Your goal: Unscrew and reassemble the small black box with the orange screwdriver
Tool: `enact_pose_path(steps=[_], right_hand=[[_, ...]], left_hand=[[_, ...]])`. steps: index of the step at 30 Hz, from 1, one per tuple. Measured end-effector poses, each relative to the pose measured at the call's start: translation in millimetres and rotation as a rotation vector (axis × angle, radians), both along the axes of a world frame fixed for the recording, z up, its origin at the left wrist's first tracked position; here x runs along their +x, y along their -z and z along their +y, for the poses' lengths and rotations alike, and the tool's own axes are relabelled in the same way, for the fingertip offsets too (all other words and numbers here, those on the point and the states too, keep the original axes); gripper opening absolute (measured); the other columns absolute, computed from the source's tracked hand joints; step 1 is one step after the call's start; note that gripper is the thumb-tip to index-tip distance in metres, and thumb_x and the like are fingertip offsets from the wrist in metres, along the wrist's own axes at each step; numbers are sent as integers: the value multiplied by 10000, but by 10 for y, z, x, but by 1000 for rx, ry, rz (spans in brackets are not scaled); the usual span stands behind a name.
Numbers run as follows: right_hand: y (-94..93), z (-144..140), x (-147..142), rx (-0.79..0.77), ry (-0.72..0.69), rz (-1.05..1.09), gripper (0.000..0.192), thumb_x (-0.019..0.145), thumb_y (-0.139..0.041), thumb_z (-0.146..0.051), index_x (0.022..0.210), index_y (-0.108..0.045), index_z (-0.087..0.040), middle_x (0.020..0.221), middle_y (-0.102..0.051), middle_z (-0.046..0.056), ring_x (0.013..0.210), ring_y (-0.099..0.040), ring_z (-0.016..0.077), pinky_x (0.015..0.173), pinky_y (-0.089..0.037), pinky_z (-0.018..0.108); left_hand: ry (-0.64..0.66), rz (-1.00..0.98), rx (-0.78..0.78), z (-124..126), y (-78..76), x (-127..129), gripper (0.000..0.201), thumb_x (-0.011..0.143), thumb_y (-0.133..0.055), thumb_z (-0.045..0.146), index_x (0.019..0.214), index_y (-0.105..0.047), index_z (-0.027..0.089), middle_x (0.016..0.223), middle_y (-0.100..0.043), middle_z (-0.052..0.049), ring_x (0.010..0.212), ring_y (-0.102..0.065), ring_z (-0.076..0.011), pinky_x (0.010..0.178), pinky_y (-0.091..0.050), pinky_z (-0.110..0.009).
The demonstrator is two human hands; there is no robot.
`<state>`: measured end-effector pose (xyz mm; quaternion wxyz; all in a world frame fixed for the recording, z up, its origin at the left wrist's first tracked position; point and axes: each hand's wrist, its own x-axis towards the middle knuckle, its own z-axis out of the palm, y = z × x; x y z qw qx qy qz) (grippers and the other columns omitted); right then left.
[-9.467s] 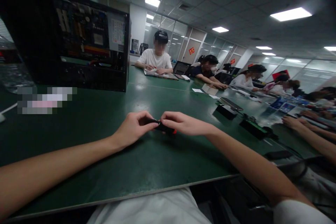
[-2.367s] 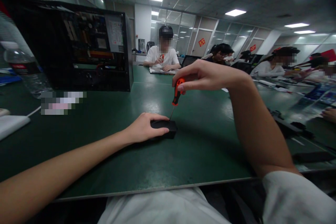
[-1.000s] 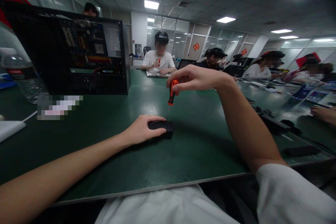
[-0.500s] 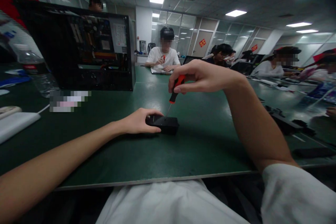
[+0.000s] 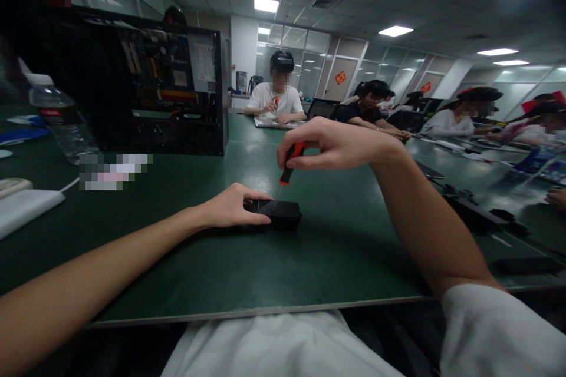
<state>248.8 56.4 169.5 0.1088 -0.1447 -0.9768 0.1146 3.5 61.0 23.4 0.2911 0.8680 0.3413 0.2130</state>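
A small black box [image 5: 279,213] lies flat on the green table [image 5: 247,271], a little beyond the table's near edge and roughly in front of the person's chest. What kind of device it is cannot be told from here (its top is dark and plain). The left hand [image 5: 230,207] rests on the table at the box's left end, fingers curled around that end and touching it, thumb on the near side, holding it down. The right hand [image 5: 329,142] hovers above and just right of the box, its fingers closed in a pinch around the red-and-black handle of a small screwdriver [image 5: 285,169]. The tool leans slightly, handle up and to the right, and its thin shaft comes down to the box's top near the middle; whether the tip sits in a screw is too small to tell.

Farther back on the left stands an open computer case [image 5: 145,91], its motherboard showing. A plastic water bottle [image 5: 59,121] stands to the left of it, and a flat white device [image 5: 26,207] lies near the left edge. Across the table a person in a white shirt [image 5: 275,100] works with a similar tool, and more people sit along the right side.
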Motion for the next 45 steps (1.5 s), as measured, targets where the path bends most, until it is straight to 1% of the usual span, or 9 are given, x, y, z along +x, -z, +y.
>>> enact_pose_path(steps=[7,16,22,24,28,32,38,41,45], right_hand=[[-14,-18,19,-11,-12,-34,165,913,-585,-204,1027,-696,-158,965,-741,41,868,-671,128,775,-507,231],[5,-27,-13,-27,-20,-43,207,957,-586,-299,1036,-692,-140,963,-739,61,861,-679,134,764,-510,234],[32,-122,-32,78,-49,-36,363,881,-638,-188,1244,-642,-191,1262,-678,90,1083,-652,172,904,-520,267],[38,-181,-50,103,-10,-61,312,893,-655,-234,1201,-667,-185,1191,-704,89,1018,-666,176,852,-525,266],[74,-272,52,207,185,-83,232,949,-616,-309,1083,-731,-158,974,-731,91,793,-659,160,672,-477,255],[264,-243,501,147,265,-245,263,975,-578,-309,1156,-739,-208,1016,-728,75,842,-679,162,708,-485,249],[879,-144,1275,145,416,-245,372,1027,-441,-345,1289,-672,-216,1112,-675,105,926,-673,194,792,-526,306],[1074,-160,1425,149,423,-148,365,1028,-436,-336,1295,-657,-223,1145,-661,106,944,-668,189,806,-532,305],[1126,-182,1408,190,400,-76,347,1022,-449,-307,1288,-655,-225,1135,-668,101,930,-673,181,792,-527,287]], left_hand=[[2,-2,21,3,8,6,555,768,-784,509,1209,-765,173,970,-778,-40,880,-691,-237,779,-494,-276],[36,-13,27,-15,-9,-8,514,804,-766,483,1211,-764,168,944,-785,-36,848,-710,-233,758,-497,-266],[86,-130,156,-71,-2,120,551,812,-773,367,1322,-675,181,1246,-729,-85,1114,-685,-256,959,-481,-298],[69,-127,162,-107,-8,219,505,821,-767,408,1261,-704,168,1179,-752,-87,1059,-704,-256,921,-493,-297],[5,-25,217,-157,-16,403,431,847,-735,447,1170,-741,164,1083,-772,-82,975,-719,-260,829,-498,-296],[2,29,295,-171,26,460,366,849,-720,402,1133,-747,173,1073,-769,-65,948,-711,-240,812,-497,-287],[-130,12,339,-204,150,473,399,849,-696,432,1174,-721,204,1119,-769,-49,976,-715,-251,829,-509,-319],[-134,1,334,-221,166,486,403,863,-686,452,1179,-717,204,1130,-770,-46,987,-718,-249,828,-512,-324],[-123,-13,343,-229,160,490,387,866,-691,437,1169,-717,197,1127,-770,-44,993,-719,-238,835,-508,-319]])
